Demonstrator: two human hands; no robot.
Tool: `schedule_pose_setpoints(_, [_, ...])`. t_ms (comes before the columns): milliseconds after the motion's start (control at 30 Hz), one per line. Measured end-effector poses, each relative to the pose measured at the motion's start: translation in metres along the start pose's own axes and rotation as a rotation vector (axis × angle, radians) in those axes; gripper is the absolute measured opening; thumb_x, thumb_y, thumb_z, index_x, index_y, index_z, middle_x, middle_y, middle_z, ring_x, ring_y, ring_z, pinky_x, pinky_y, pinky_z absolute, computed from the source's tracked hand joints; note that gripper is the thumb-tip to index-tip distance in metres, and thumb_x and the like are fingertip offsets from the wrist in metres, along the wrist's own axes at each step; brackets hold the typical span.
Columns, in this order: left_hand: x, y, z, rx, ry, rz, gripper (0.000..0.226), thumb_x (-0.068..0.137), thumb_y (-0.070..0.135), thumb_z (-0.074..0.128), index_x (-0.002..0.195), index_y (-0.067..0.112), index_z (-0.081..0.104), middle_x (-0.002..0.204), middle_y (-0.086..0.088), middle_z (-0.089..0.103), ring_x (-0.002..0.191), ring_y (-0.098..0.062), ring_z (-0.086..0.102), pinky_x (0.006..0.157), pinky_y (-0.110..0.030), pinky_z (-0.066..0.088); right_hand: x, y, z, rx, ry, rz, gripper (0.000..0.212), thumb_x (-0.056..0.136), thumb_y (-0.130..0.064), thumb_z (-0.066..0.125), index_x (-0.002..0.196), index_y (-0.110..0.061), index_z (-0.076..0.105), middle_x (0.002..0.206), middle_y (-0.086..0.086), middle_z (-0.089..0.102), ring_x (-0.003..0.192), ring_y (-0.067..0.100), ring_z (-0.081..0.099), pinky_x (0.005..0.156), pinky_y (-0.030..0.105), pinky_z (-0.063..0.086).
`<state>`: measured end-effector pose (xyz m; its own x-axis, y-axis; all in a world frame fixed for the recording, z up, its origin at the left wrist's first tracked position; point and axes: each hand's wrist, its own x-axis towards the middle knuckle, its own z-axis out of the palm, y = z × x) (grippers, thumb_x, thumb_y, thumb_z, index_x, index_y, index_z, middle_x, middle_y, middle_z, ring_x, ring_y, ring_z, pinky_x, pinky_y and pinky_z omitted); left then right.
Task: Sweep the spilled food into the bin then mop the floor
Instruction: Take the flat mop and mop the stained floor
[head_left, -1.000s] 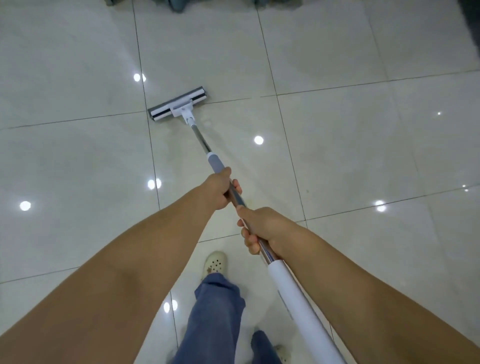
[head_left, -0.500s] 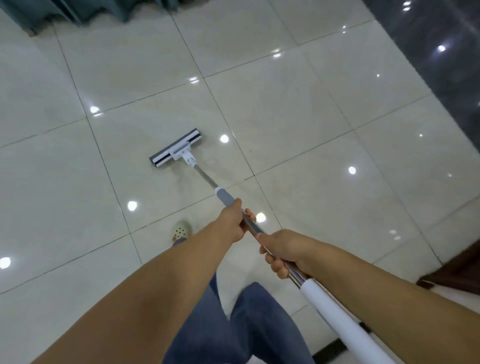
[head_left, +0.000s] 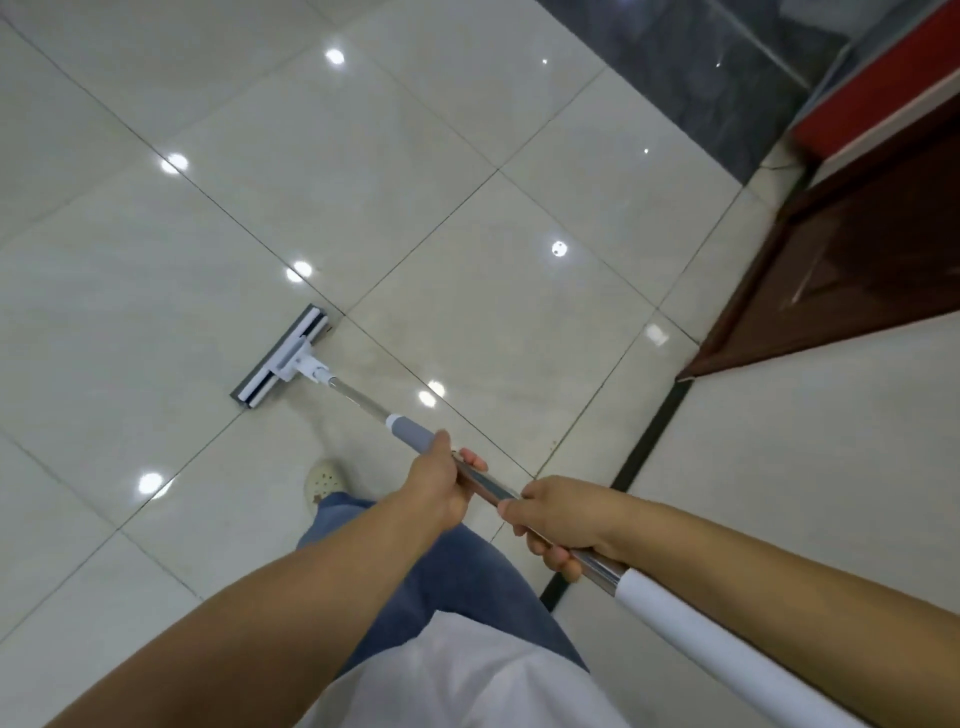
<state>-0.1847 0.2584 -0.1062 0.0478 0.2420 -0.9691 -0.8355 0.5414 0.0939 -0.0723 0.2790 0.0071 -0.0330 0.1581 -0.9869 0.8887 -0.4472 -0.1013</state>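
Beyond left hand (head_left: 441, 488): mop head (head_left: 280, 358)

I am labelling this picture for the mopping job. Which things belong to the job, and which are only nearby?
Belongs to the job:
mop
left hand
right hand
floor

Only nearby:
wooden door
red panel
black strip
shoe

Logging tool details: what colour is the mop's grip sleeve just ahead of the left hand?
Grey-blue grip sleeve, head view.

Glossy pale tiled floor (head_left: 519, 171) — mop head (head_left: 281, 358) flat on it
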Motion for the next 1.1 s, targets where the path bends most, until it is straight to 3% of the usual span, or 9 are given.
schedule_pose_setpoints(133, [0.006,0.020,0.005,0.016,0.001,0.003,0.024,0.098,0.032,0.045,0.087,0.011,0.044,0.062,-0.003,0.041,0.053,-0.015,0.043,0.054,-0.028,0.046,0.005,-0.014,-0.003,0.032,0.003,-0.046,0.026,0.097,-0.037,0.047,0.091,-0.013,0.053,0.058,0.001,0.050,0.040,0.011,0.042,0.042,0.022,0.044])
schedule_pose_setpoints(267, [0.021,0.070,0.003,-0.001,0.012,0.014,0.023,0.097,0.032,0.047,0.089,0.010,0.044,0.062,-0.003,0.041,0.052,-0.015,0.042,0.051,-0.027,0.046,0.022,-0.061,-0.007,0.071,-0.016,-0.054,0.028,0.097,-0.039,0.048,0.098,-0.012,0.054,0.059,0.000,0.050,0.040,0.009,0.042,0.040,0.021,0.043])
schedule_pose_setpoints(500, [0.062,0.207,0.009,0.031,-0.002,0.106,0.023,0.098,0.029,0.046,0.086,0.010,0.044,0.062,-0.003,0.040,0.051,-0.014,0.039,0.053,-0.025,0.045,0.072,-0.190,-0.026,0.216,-0.035,-0.094,0.029,0.098,-0.037,0.046,0.091,-0.009,0.053,0.059,0.002,0.048,0.040,0.010,0.038,0.039,0.020,0.038])
schedule_pose_setpoints(667, [0.102,0.313,0.009,0.087,0.029,0.183,0.025,0.098,0.031,0.045,0.084,0.010,0.042,0.062,-0.003,0.039,0.048,-0.014,0.039,0.037,-0.017,0.042,0.114,-0.291,-0.036,0.320,-0.065,-0.131,0.032,0.098,-0.036,0.048,0.083,-0.008,0.052,0.059,0.004,0.048,0.036,0.009,0.039,0.035,0.016,0.037])
schedule_pose_setpoints(800, [0.130,0.380,0.006,0.136,0.057,0.220,0.025,0.099,0.032,0.044,0.085,0.012,0.041,0.062,-0.001,0.037,0.039,-0.011,0.038,0.036,-0.014,0.040,0.148,-0.352,-0.037,0.456,-0.121,-0.165,0.033,0.098,-0.032,0.050,0.076,-0.007,0.047,0.057,0.006,0.044,0.024,0.008,0.036,0.030,0.012,0.033])
schedule_pose_setpoints(933, [0.150,0.393,0.003,0.176,0.064,0.193,0.022,0.098,0.033,0.045,0.094,0.012,0.041,0.062,-0.001,0.037,0.044,-0.011,0.036,0.038,-0.015,0.041,0.166,-0.358,-0.039,0.539,-0.182,-0.147,0.032,0.098,-0.029,0.050,0.075,-0.007,0.045,0.056,0.007,0.043,0.025,0.010,0.036,0.031,0.012,0.032])
schedule_pose_setpoints(1100, [0.154,0.346,0.015,0.218,0.090,0.166,0.024,0.097,0.035,0.047,0.093,0.012,0.043,0.061,-0.002,0.039,0.041,-0.012,0.039,0.041,-0.019,0.044,0.158,-0.305,-0.048,0.568,-0.217,-0.109,0.030,0.098,-0.031,0.050,0.078,-0.009,0.047,0.059,0.004,0.044,0.029,0.007,0.036,0.033,0.012,0.033])
